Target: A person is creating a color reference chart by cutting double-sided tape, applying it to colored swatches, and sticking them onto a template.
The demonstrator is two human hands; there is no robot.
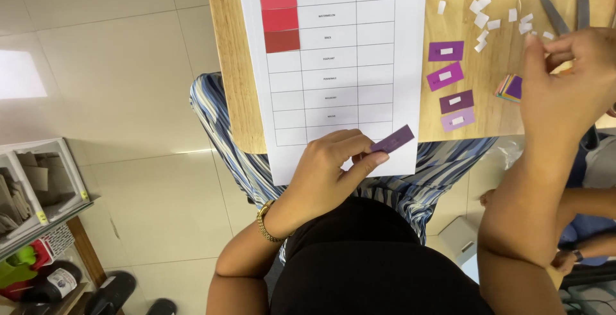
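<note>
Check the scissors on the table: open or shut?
Open. The scissors show two grey blades spread apart, with a gap between them, above the right hand. Their handles are hidden.

Matt white paper for the chart sheet (346, 65), its red swatches (278, 10) flat and unglossed; smooth matt card for the purple strip (393, 139) pinched in the left hand (327, 167). Pale wood, visibly grained with a soft sheen, for the table (240, 65); dull grey metal for the scissor blades (564, 7). Glossy tile on the floor (109, 84), woven striped cloth over the lap (224, 135).
</note>
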